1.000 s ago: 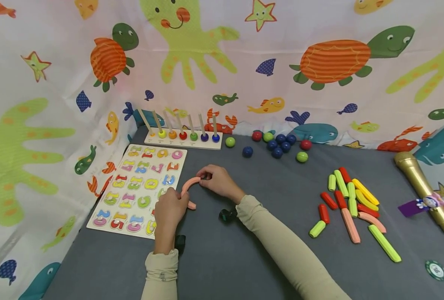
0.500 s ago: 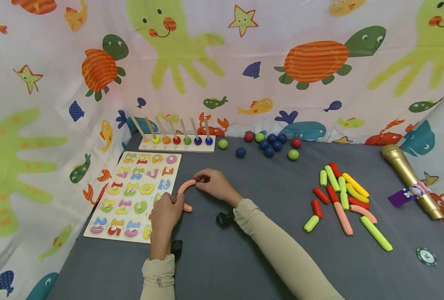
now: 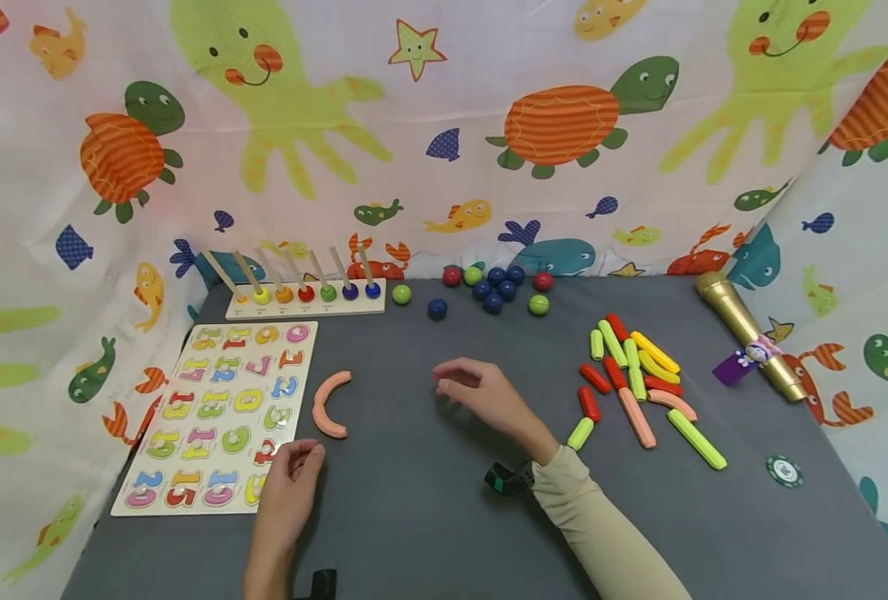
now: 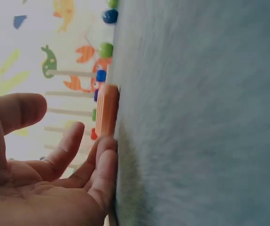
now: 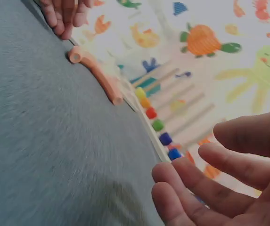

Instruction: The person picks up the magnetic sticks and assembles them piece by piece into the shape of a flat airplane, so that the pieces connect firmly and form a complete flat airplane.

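Observation:
A peach-coloured curved piece (image 3: pixel 319 408), shaped like a C with its gap to the right, lies on the grey tabletop beside the number puzzle board (image 3: pixel 222 333). My left hand (image 3: pixel 288 487) is just below it at the board's lower right corner, holding nothing. In the left wrist view its thumb is spread away from the fingers, and the peach piece (image 4: pixel 107 110) is just beyond the fingertips. To the right of the piece, my right hand (image 3: pixel 492 402) hovers over the table with loosely bent fingers and nothing in them. The right wrist view shows its thumb and fingers apart.
A peg stand (image 3: pixel 308 309) with coloured beads stands behind the board. Several blue, red and green balls (image 3: pixel 493 302) lie along the back. Right of my hands are scattered red, green, yellow and peach sticks (image 3: pixel 634 417), a gold microphone (image 3: pixel 751 337) and a poker chip (image 3: pixel 785 472).
Both hands have let go of the peach piece, which now lies alone. The right hand has moved right, the left hand down toward me. The head view has swung to the right.

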A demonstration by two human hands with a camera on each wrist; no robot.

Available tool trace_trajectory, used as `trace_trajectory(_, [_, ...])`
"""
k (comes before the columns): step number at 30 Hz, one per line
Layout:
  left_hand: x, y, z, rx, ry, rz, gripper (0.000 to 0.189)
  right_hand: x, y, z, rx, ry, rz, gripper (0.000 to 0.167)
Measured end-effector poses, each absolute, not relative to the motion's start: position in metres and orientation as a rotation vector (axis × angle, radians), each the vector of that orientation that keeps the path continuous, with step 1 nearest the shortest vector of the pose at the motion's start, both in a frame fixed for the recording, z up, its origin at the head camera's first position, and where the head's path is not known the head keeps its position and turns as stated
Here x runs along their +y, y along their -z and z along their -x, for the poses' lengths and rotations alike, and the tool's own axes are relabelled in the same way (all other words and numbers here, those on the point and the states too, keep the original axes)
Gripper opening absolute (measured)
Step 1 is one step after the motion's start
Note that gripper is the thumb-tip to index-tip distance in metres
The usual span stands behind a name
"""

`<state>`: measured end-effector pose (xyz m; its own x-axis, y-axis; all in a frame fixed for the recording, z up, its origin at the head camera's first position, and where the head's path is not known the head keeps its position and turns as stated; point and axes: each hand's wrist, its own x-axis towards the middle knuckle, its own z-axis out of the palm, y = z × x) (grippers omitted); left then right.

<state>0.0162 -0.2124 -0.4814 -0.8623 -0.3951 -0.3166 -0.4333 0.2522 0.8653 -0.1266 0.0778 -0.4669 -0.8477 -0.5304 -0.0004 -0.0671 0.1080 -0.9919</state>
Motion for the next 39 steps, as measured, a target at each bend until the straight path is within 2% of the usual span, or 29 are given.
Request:
trace_trajectory(6, [-0.212, 0.479, -0.022, 2.348, -1.808, 0.857, 0.05, 0.112, 0.465, 0.106, 2.024, 1.84, 0.513, 0.033])
trace_trajectory(16, [-0.197, 0.465, -0.012, 2.471, -1.817, 0.828, 0.045, 0.146, 0.463, 0.1, 2.11, 1.877, 0.438, 0.033])
trace_trajectory(24, [-0.15, 0.449, 0.025, 2.457, -1.982, 0.339, 0.032, 0.201, 0.452, 0.098, 2.48, 1.724, 0.334, 0.031])
trace_trajectory(30, [-0.074, 0.45, 0.069, 2.24, -2.085, -0.05, 0.027, 0.251, 0.447, 0.101, 2.863, 1.434, 0.174, 0.028])
trace_trajectory(39, [0.039, 0.46, 0.126, 2.413, -1.403, -0.494, 0.025, 0.269, 0.459, 0.111, 3.075, 1.036, 0.298, 0.025])
